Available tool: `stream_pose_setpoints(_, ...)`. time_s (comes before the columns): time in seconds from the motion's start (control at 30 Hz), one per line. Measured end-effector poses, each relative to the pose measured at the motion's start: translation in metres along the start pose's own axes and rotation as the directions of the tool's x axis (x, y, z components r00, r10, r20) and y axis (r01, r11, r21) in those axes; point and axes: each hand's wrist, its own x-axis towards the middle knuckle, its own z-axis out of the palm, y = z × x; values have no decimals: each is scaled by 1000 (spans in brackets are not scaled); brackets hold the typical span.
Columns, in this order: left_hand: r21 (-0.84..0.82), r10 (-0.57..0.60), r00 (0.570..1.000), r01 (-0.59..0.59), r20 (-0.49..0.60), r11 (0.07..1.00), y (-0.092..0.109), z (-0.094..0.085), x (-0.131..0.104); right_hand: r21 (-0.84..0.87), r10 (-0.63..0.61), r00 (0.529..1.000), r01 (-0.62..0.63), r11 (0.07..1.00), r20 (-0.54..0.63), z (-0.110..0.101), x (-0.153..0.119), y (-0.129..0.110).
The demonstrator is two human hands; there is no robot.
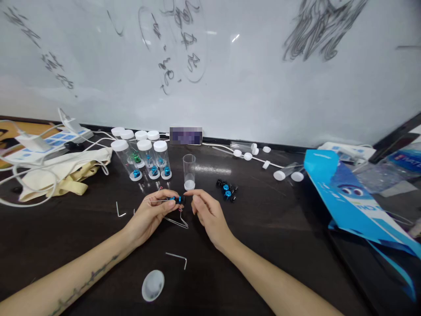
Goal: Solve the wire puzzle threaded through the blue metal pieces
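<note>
In the head view, your left hand [149, 216] has the small blue-and-black piece [180, 199] pinched at the fingertips, its long axis running crosswise toward your right hand [211, 218]. Your right lies just off the piece's black end — fingers bent, whether touching or gripping I cannot tell — with the clear tube [189, 169] upright just beyond both hands.

Dark brown wood-look surface [269, 254]: glossy. Cream cloth bag [62, 173], towards left edge: matt. Clear cylindrical plastic tube [189, 169]: smooth. Silver L-shaped metal keys [176, 256]: shiny.
</note>
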Motion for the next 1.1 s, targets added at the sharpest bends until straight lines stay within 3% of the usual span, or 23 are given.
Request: stream_pose_setpoints(1.1, -23, -12, 1000, 12, -4, 1000, 0, -1, 1, -5, 6, 1000, -6, 1000, -1, 1, 1, 3)
